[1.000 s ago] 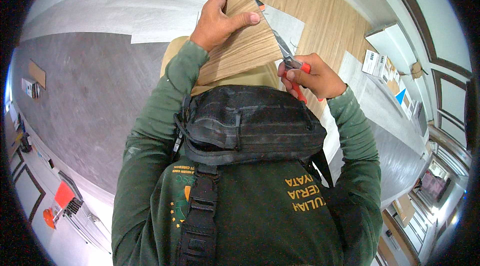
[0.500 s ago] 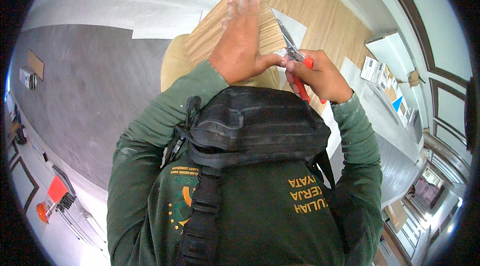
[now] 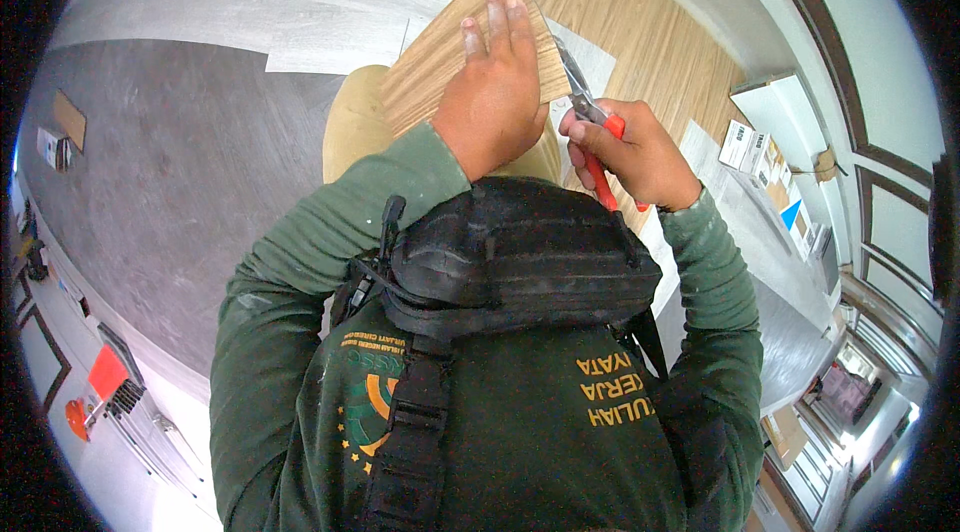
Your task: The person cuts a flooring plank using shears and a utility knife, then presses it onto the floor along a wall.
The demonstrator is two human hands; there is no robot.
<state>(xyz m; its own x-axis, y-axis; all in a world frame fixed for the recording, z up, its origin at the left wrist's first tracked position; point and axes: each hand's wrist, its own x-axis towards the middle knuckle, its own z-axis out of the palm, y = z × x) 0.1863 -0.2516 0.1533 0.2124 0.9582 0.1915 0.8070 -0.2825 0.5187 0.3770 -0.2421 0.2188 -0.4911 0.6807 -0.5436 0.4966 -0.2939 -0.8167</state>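
- from my end i see a dark green long-sleeved shirt (image 3: 540,452), creased cloth
- left sleeve (image 3: 330,202) and right sleeve (image 3: 722,262) look paler, greyer green toward the cuffs, some whitish specks
- yellow block lettering (image 3: 612,392) on the right chest, upside down for me
- left chest emblem (image 3: 380,402), green and orange-yellow, small yellow stars (image 3: 346,443) along its edge
- black zipped bag (image 3: 520,252) across the belly, i spot faint scuffs
- wide black webbing strap (image 3: 405,442), banded, partly covering the emblem
- black pull tab (image 3: 393,213) at the bag's left end
- tan trousers (image 3: 355,122), i only get part
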